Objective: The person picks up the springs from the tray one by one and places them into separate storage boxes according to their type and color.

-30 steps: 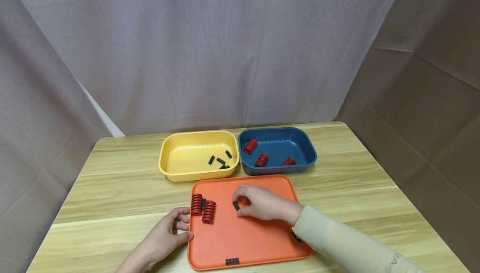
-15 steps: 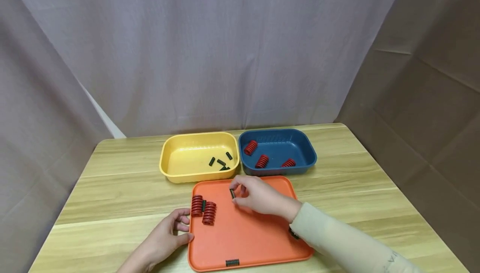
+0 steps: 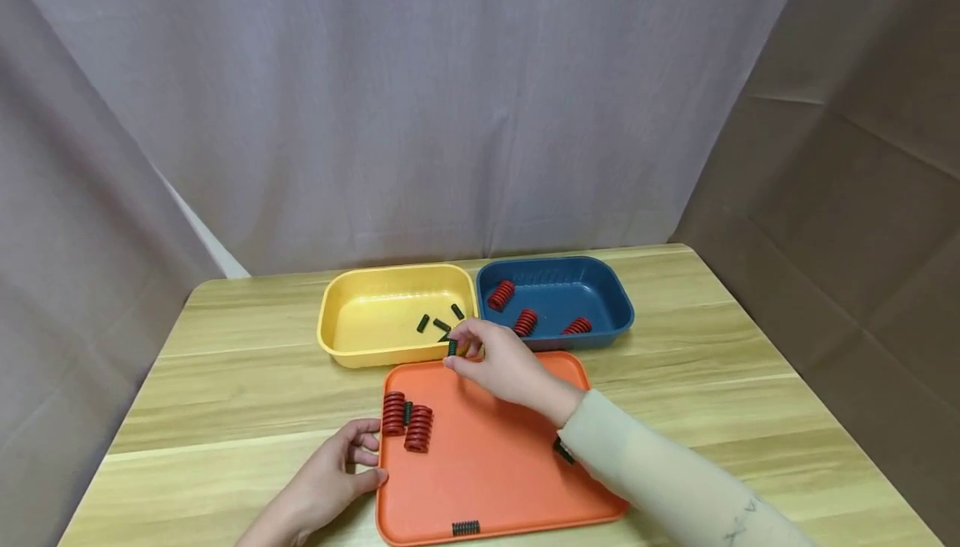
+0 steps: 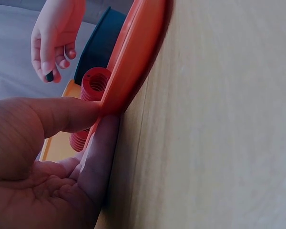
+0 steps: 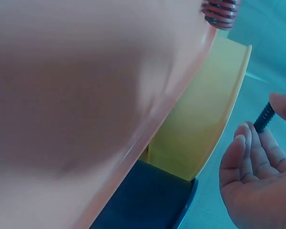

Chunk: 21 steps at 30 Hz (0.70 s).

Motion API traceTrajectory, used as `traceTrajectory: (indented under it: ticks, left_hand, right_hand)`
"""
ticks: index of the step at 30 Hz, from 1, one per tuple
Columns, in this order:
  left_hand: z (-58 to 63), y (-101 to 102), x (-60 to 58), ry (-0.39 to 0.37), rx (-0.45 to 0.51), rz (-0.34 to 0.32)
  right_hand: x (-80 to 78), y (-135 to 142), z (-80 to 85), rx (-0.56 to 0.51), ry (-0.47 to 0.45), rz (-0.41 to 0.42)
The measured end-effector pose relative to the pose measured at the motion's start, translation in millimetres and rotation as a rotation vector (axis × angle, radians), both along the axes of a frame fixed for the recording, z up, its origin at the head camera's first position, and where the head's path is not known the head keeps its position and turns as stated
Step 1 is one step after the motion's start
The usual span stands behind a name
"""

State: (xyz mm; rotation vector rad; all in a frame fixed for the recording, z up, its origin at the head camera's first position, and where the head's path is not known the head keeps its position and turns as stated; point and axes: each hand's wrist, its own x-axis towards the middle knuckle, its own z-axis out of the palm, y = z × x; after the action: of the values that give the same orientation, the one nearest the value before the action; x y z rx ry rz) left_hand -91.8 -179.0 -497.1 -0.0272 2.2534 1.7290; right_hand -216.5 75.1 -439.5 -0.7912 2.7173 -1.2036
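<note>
Between thumb and fingertips my right hand (image 3: 502,363) pinches a small dark green coil spring (image 5: 264,117), held above the front rim of the yellow bin (image 3: 375,357). My left hand (image 3: 330,468) grips the left edge of the orange tray (image 3: 502,480); in the left wrist view the thumb lies on its rim and a finger goes underneath. Two large red springs (image 3: 418,429) lie near that edge with a small green spring (image 3: 408,413) between them. Another green spring (image 3: 465,528) rests at the tray's front. A dark spring (image 3: 564,450) is partly hidden by my right sleeve.
Several small green springs (image 3: 441,325) lie in the yellow bin. Right beside it stands a blue bin (image 3: 555,343) with red springs (image 3: 577,325) inside. Both bins are behind the tray on the wooden table (image 3: 247,372), with a grey curtain (image 3: 450,113) behind.
My right hand has carried the green spring from over the tray's middle up and away to the yellow bin's front rim. My left hand has stayed on the tray edge.
</note>
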Motion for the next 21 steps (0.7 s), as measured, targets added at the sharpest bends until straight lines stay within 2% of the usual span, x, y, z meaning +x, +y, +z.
traceTrajectory:
  ticks: [3, 9, 13, 21]
  left_hand:
    - [0.2, -0.2, 0.1, 0.0, 0.0, -0.001]
    - [1.4, -0.8, 1.5, 0.002, 0.003, -0.002]
    - [2.0, -1.0, 2.1, 0.01, 0.007, 0.004]
    - [1.1, 1.8, 2.0, 0.003, 0.0, 0.008]
  right_hand:
    - [-2.9, -6.0, 0.9, -0.047, 0.0, -0.045]
    - [-9.7, -25.8, -1.6, -0.123, 0.064, -0.143]
    - [-14.0, -40.9, -3.9, -0.153, 0.062, -0.203]
    - [-26.9, -59.4, -15.6, -0.13, 0.052, -0.233]
